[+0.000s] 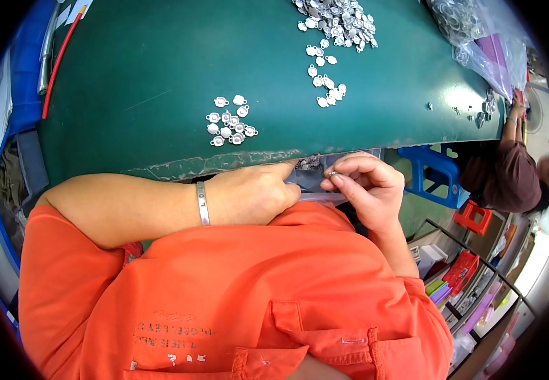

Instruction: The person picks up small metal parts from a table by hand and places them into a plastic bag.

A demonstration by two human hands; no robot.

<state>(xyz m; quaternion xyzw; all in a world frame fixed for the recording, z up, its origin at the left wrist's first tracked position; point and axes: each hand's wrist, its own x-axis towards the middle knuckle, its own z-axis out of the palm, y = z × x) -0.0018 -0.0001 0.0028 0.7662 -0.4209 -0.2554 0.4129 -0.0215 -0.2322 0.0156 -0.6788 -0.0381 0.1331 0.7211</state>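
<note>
Just past the table's front edge, my right hand (376, 187) pinches a small silvery metal piece (333, 174) between thumb and fingertips. Its exact shape is too small to make out. Across from it, my left hand (265, 193) points rightward, thumb and forefinger apart and nothing visible between them; its other fingers are hidden. Below both hands' gap, a grey tray (312, 180) holds a heap of dark metal bits (310, 163). On the green table (135, 82) in front lies a loose group of silver charms (230, 120) with small loops.
A big pile of similar charms (341, 22) lies at the back, with a trail of charms (325, 79) leading nearer. Clear bags (464, 31) sit back right. A red pencil (63, 60) lies far left. Right are a blue stool (436, 174) and another person's sleeve (509, 177).
</note>
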